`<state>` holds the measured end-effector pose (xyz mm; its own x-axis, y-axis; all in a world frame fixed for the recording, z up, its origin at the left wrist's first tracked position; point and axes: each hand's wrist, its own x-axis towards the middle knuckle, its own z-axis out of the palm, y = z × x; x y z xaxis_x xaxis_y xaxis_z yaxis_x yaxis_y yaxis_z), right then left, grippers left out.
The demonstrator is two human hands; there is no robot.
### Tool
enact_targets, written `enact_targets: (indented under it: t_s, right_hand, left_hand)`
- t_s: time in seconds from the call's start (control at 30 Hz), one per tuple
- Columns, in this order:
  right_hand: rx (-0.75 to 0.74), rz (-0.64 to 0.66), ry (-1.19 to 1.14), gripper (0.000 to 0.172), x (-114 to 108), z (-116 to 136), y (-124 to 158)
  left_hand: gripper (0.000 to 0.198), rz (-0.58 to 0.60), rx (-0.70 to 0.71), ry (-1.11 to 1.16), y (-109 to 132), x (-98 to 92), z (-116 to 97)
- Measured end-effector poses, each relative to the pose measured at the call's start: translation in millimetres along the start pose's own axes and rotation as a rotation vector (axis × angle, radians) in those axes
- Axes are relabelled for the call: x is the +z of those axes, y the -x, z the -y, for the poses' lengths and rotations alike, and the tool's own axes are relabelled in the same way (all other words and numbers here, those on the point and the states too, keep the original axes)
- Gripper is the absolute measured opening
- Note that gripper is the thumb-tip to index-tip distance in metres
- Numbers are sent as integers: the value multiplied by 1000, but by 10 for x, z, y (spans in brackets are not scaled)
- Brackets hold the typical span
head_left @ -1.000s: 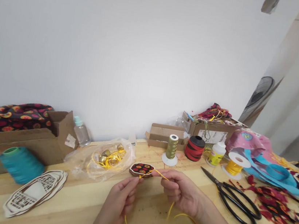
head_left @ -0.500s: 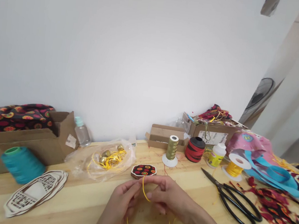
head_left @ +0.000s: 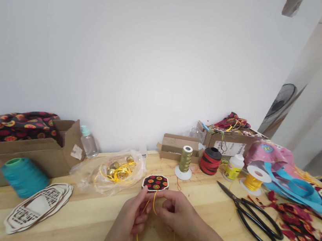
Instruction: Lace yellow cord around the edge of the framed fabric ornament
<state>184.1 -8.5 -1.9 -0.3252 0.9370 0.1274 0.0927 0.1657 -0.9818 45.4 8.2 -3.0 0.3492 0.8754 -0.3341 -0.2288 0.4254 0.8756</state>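
Both hands meet over the wooden table (head_left: 85, 221) near its front edge. My left hand (head_left: 131, 221) and my right hand (head_left: 179, 216) each pinch a yellow cord (head_left: 154, 202) that runs up to a small fabric-covered ornament (head_left: 155, 183) with red and orange dots on black. The cord's slack loops down between my wrists onto the table. The ornament sits just past my fingertips; whether it rests on the table or hangs from the cord I cannot tell.
Black scissors (head_left: 254, 221) lie to the right. Behind stand an olive thread spool (head_left: 185, 159), a red-black spool (head_left: 210, 160), a glue bottle (head_left: 233, 166) and a yellow cord reel (head_left: 252, 178). At left are a teal spool (head_left: 24, 177), wooden cutouts (head_left: 38, 207) and a bag of bells (head_left: 116, 168).
My hands have come together from slightly apart. The right hand moved left and down along the cord, and the cord loop between the hands has shortened.
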Motion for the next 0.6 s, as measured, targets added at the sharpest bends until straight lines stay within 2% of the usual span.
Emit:
enact_targets:
  t_s: [0.1,0.23,0.3,0.47,0.6]
  right_hand:
    - [14,35,19,29,-7,-18,-3]
    - [239,-27,-76,15,-46,-81,-44]
    - [297,-51,-124,19,-65,-91,-59]
    - [259,-92,-217,38,-106,-30,-51]
    - [190,-138,-364,35,-139,-13,-44]
  left_hand:
    - [29,0,14,29,-10,-18,17]
    - [22,-32,22,0,-23,-37,37]
    - [24,-40,18,-10,-30,-37,31]
    - [24,-42,10,-86,-42,-19,15]
    - [24,-66,18,-162,-38,-7,37]
